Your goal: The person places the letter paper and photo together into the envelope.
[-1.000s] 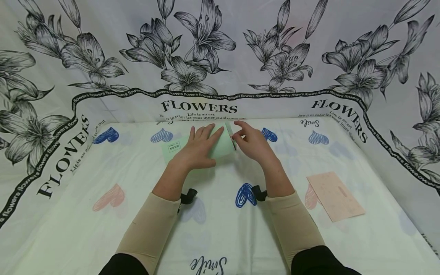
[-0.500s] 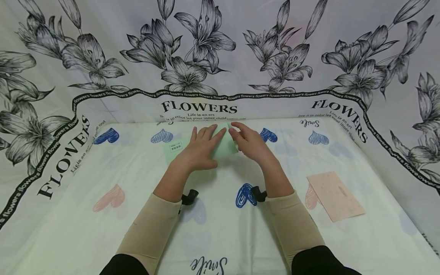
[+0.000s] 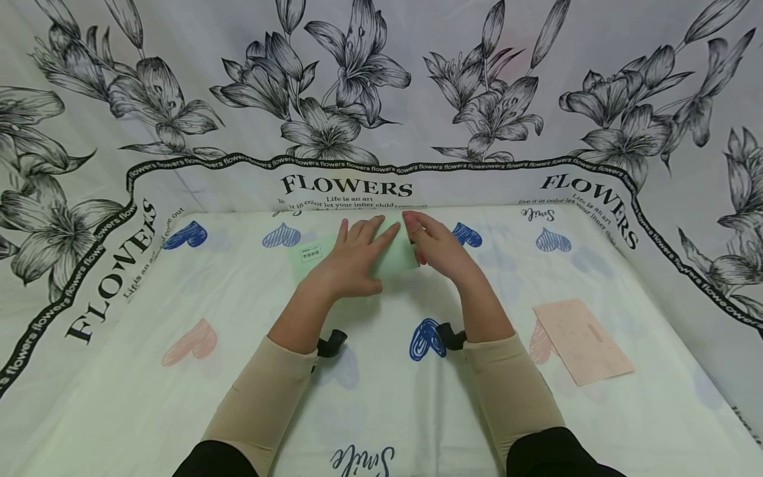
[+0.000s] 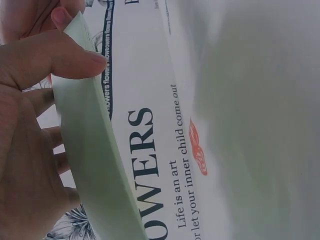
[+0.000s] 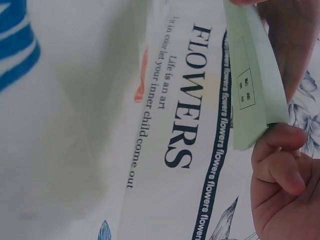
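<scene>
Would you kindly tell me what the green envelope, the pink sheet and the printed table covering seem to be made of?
The green envelope looks like matte paper, with thin edges and a gentle bend. The pink sheet is probably matte paper or thin card, with crisp straight edges. The printed table covering may be fabric or thin plastic, low in sheen; soft creases fit either.

Pink paper on R side of heart-print cloth; B&W floral backdrop bhnd.
</scene>
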